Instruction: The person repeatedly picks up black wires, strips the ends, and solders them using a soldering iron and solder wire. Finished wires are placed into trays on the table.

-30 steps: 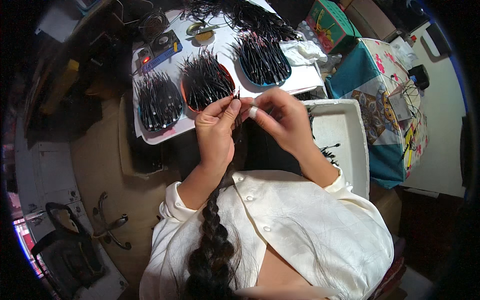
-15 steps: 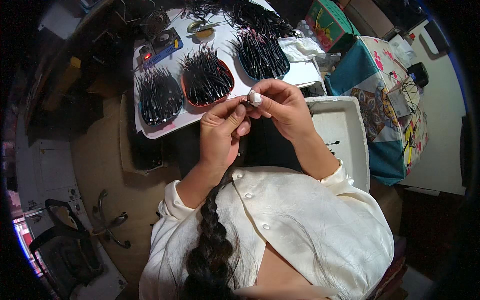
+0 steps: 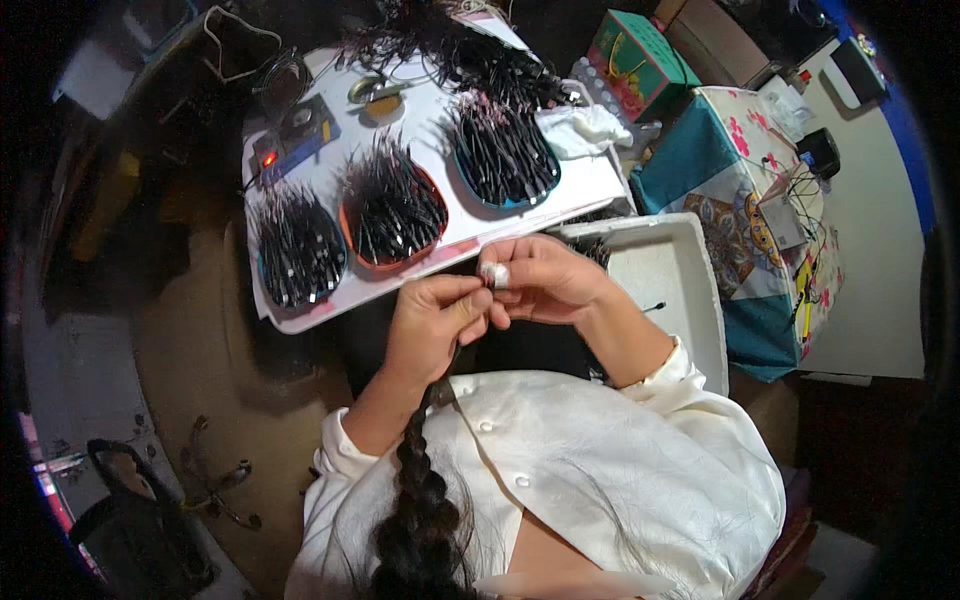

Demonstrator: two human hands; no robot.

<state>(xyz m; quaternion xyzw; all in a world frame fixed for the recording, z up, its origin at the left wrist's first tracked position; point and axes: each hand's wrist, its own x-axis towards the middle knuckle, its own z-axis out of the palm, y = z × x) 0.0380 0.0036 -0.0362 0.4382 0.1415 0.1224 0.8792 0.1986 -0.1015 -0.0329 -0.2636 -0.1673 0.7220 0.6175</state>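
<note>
Seemingly midway — left grip (image 3: pixel 428 318) and right grip (image 3: pixel 550 280) pinch a dark piece (image 3: pixel 488 283); cables (image 3: pixel 395 212) fill three tubs (image 3: pixel 385 267) — remainder unclear.

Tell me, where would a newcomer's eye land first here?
Probably on the three tubs bristling with black cables, in a row on the white table. Nearer the wearer, the left hand and right hand meet at the fingertips, a white wrap on one right digit. At the upper right stands a green box.
</note>
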